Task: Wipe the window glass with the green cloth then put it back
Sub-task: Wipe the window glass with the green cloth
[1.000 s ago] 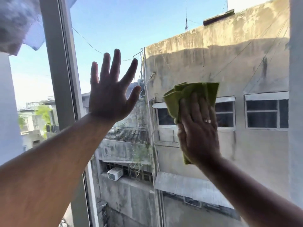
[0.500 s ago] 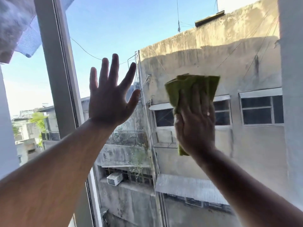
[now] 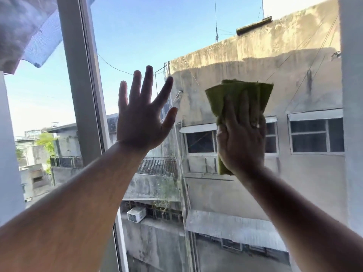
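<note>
A folded green cloth (image 3: 238,95) lies flat against the window glass (image 3: 196,46), right of centre. My right hand (image 3: 240,134) presses on it with fingers spread over the cloth; its lower end pokes out below my palm. My left hand (image 3: 141,116) is held up flat against the same pane, fingers spread, holding nothing, a hand's width left of the cloth.
A grey window frame post (image 3: 78,91) stands left of my left hand. Another frame edge (image 3: 351,114) runs down the far right. A pale curtain or fabric (image 3: 23,30) hangs at the top left. Outside are concrete buildings and sky.
My right hand has slid the cloth a little upward on the glass. My left hand stays pressed on the pane in about the same spot.
</note>
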